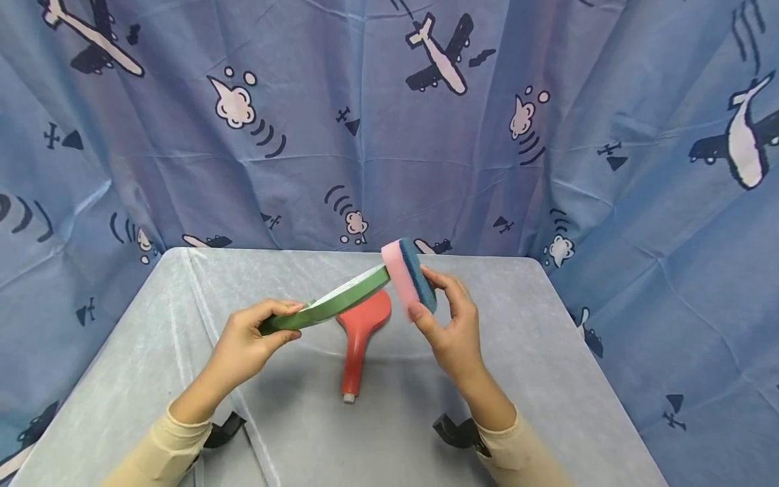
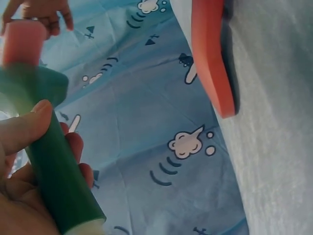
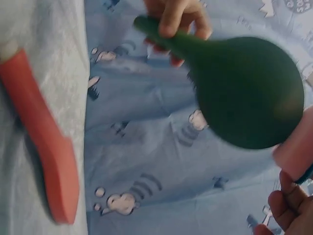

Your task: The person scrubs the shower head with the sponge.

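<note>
My left hand (image 1: 251,341) grips the handle of a green handheld shower head (image 1: 347,295), thumb on top and fingers curled beneath. It is held tilted above the table, its head end raised to the right and its whitish face partly visible. My right hand (image 1: 453,335) pinches a pink sponge (image 1: 398,274) with a blue scouring side between thumb and fingers. The sponge's pink side meets the rim of the green head. From the right wrist view, the round green back (image 3: 249,93) shows, with the sponge (image 3: 299,147) at its edge.
A red shower head (image 1: 365,321) lies on the grey-covered table (image 1: 292,419), its handle and pale end towards me. Blue curtains (image 1: 377,135) with airplane prints hang behind and at both sides. Black straps (image 1: 456,431) circle both wrists.
</note>
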{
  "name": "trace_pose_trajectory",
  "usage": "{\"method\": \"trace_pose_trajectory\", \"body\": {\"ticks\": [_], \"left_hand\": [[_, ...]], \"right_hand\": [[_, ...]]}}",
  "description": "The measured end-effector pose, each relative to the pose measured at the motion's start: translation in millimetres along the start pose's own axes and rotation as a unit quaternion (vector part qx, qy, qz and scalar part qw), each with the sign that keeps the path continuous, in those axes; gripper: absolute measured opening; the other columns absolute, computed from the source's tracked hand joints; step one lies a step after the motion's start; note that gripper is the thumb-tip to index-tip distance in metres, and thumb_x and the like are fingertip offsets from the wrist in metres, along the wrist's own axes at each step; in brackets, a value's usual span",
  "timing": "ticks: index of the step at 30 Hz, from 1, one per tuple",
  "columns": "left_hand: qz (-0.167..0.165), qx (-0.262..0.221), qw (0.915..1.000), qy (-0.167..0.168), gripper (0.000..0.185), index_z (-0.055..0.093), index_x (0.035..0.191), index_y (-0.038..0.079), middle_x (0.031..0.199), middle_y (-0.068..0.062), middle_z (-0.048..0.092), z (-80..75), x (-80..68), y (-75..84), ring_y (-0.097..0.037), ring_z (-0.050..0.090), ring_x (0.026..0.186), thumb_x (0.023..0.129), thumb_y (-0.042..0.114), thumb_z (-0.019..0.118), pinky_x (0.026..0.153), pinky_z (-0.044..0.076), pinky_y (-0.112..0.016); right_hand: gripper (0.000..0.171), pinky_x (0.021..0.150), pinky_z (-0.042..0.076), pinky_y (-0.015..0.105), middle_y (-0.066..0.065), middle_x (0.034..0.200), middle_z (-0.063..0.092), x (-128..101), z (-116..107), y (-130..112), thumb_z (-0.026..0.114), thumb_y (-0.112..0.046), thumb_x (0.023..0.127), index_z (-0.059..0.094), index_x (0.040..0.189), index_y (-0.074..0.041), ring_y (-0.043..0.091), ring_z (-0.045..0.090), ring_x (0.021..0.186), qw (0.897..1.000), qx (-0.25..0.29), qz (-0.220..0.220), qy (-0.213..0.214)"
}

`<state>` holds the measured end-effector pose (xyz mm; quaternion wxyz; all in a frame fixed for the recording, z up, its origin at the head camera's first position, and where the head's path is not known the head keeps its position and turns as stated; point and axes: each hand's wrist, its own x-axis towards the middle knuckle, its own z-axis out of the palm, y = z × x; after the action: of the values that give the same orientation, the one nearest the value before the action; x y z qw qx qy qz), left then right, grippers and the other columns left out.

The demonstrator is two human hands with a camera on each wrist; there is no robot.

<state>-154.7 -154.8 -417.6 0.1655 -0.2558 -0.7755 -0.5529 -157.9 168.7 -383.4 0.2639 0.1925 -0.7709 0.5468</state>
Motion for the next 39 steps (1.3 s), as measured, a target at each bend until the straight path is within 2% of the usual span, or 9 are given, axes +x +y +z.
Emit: {"method": "trace_pose_trajectory", "body": {"ticks": [4,7,14,21,24,30,32,36,39], "left_hand": [[-0.007,0.023,0.9997,0.01,0.04,0.076,0.108,0.006,0.11,-0.011,0.077,0.5,0.9,2.9,-0.003,0.071,0.097,0.073,-0.011,0.085,0.075,0.059,-0.018],[-0.022,0.043,0.9987,0.014,0.038,0.076,0.107,0.007,0.11,-0.007,0.077,1.9,0.1,3.2,-0.004,0.071,0.093,0.074,-0.009,0.086,0.073,0.059,-0.018],[-0.018,0.079,0.9963,0.029,0.038,0.076,0.106,0.005,0.11,-0.007,0.077,3.5,1.8,2.8,-0.011,0.073,0.096,0.072,-0.01,0.087,0.077,0.058,-0.016],[-0.02,0.088,0.9954,0.032,0.037,0.076,0.104,0.005,0.11,-0.006,0.077,4.9,1.7,1.3,-0.015,0.073,0.097,0.071,-0.011,0.087,0.078,0.057,-0.014],[-0.033,0.09,0.9947,0.037,0.038,0.077,0.103,0.006,0.11,-0.004,0.077,5.4,-0.3,1.9,-0.009,0.071,0.097,0.07,-0.01,0.088,0.077,0.057,-0.014],[-0.025,0.115,0.992,0.046,0.038,0.076,0.102,0.006,0.111,0.0,0.077,3.4,1.1,7.1,-0.009,0.071,0.099,0.07,-0.009,0.089,0.078,0.056,-0.013],[-0.018,0.123,0.9912,0.045,0.038,0.077,0.103,0.005,0.11,0.0,0.077,3.4,1.9,8.1,-0.012,0.071,0.1,0.07,-0.008,0.089,0.078,0.056,-0.012],[-0.013,0.134,0.99,0.044,0.038,0.077,0.104,0.005,0.11,0.0,0.077,4.5,0.8,8.9,-0.014,0.071,0.099,0.07,-0.007,0.089,0.078,0.055,-0.011],[-0.012,0.137,0.9895,0.045,0.038,0.077,0.103,0.003,0.109,-0.002,0.077,5.7,-1.5,8.0,-0.016,0.072,0.098,0.069,-0.008,0.089,0.077,0.055,-0.011]], "right_hand": [[0.048,0.103,0.042,0.044,0.011,0.124,0.066,6.6,1.0,9.5,0.073,-0.02,0.09,0.064,0.137,-0.011,0.023,0.056,0.113,0.999,-0.017,0.05,-0.007],[0.047,0.103,0.043,0.043,0.009,0.124,0.066,6.4,2.8,10.8,0.074,-0.023,0.09,0.065,0.136,-0.012,0.019,0.056,0.113,0.998,-0.025,0.062,-0.002],[0.058,0.094,0.044,0.035,0.01,0.114,0.068,2.8,9.9,3.9,0.079,-0.032,0.083,0.067,0.135,-0.01,0.027,0.054,0.106,0.992,-0.068,-0.096,0.041],[0.054,0.093,0.042,0.036,0.007,0.116,0.067,5.6,12.9,17.4,0.08,-0.029,0.085,0.066,0.135,-0.013,0.02,0.053,0.109,0.995,-0.09,-0.022,0.043],[0.057,0.093,0.043,0.034,0.009,0.114,0.067,-0.4,16.0,14.7,0.079,-0.033,0.084,0.066,0.135,-0.011,0.023,0.054,0.107,0.993,-0.09,-0.064,0.048],[0.063,0.09,0.04,0.04,0.014,0.107,0.066,1.3,16.7,4.8,0.076,-0.049,0.086,0.068,0.13,-0.005,0.031,0.054,0.1,0.975,-0.095,-0.191,0.067],[0.06,0.089,0.039,0.04,0.013,0.107,0.066,4.6,14.3,6.9,0.078,-0.044,0.085,0.069,0.13,-0.006,0.031,0.054,0.099,0.977,-0.095,-0.177,0.067],[0.055,0.09,0.04,0.035,0.009,0.111,0.067,7.1,10.2,13.4,0.081,-0.031,0.082,0.068,0.133,-0.013,0.024,0.053,0.103,0.989,-0.102,-0.087,0.063],[0.057,0.09,0.041,0.035,0.008,0.113,0.066,2.4,12.0,12.4,0.081,-0.03,0.081,0.068,0.134,-0.013,0.023,0.052,0.106,0.989,-0.109,-0.077,0.057]]}}
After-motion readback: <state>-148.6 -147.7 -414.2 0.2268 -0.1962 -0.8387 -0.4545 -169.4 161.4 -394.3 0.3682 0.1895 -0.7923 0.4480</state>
